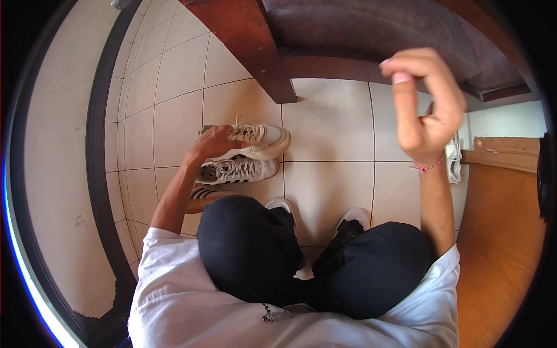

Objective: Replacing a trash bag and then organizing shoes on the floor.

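My left hand (215,141) grips the heel end of a white lace-up sneaker (272,135), its sole yellowed along the edge. Just below it in the view sits another white sneaker (243,168) with black side stripes and white laces. A third shoe (202,193) with dark stripes and a tan sole edge is partly hidden by my knee and forearm. Raised over the floor on the other side, my right hand (428,100) has loosely curled fingers, thumb and index tips close together. No object shows in it, and a red-and-white cord bracelet (426,167) circles that wrist.
Pale tiles (328,126) cover the floor. A dark reddish wooden furniture leg (278,82) and rail (335,67) stand ahead. Another white shoe (454,163) lies right, near an orange-brown wooden surface (500,226). A dark-framed panel (98,117) runs along the left. My shod feet are between my knees.
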Motion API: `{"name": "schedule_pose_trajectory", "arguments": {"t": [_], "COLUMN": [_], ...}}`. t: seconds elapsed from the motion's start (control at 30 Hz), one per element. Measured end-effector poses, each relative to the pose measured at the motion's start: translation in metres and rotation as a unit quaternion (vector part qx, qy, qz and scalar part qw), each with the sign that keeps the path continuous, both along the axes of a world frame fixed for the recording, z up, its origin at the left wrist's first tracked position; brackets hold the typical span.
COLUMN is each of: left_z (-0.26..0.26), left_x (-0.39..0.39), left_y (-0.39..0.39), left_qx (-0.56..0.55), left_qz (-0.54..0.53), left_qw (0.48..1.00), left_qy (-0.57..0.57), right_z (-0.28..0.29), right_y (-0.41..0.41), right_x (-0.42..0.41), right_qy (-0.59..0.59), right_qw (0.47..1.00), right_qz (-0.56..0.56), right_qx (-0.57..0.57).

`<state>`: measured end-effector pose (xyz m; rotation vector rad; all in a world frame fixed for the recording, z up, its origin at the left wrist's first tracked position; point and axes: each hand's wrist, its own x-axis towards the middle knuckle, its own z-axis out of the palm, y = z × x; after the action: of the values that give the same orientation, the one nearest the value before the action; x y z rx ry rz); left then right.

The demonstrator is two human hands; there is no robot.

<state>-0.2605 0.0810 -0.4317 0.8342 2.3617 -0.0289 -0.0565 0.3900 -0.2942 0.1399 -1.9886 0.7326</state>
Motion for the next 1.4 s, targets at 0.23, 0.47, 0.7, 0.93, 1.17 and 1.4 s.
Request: {"name": "schedule_pose_trajectory", "arguments": {"t": [0.23,0.47,0.7,0.93,1.17,1.4], "left_z": [0.035,-0.003,-0.037,-0.033,-0.022,-0.108], "left_x": [0.036,0.074,0.176,0.190,0.142,0.106], "left_y": [0.026,0.113,0.167,0.205,0.228,0.303], "left_qx": [0.138,0.169,0.221,0.259,0.122,0.152], "left_qz": [-0.097,0.165,0.386,0.223,0.067,-0.042], "left_qw": [0.986,0.890,0.707,0.635,0.772,0.917], "left_qy": [-0.021,-0.390,-0.549,-0.692,-0.620,-0.367], "right_z": [-0.169,-0.201,-0.202,-0.239,-0.244,-0.246], "right_y": [-0.065,-0.144,-0.169,-0.124,-0.092,-0.074], "right_x": [0.053,0.127,0.125,0.141,0.175,0.179], "right_qy": [-0.581,-0.481,-0.353,-0.278,-0.255,-0.329], "right_qw": [0.739,0.686,0.769,0.763,0.753,0.744], "right_qz": [0.108,0.107,-0.208,-0.381,-0.405,-0.543], "right_qx": [-0.325,-0.536,-0.490,-0.443,-0.451,-0.209]}}
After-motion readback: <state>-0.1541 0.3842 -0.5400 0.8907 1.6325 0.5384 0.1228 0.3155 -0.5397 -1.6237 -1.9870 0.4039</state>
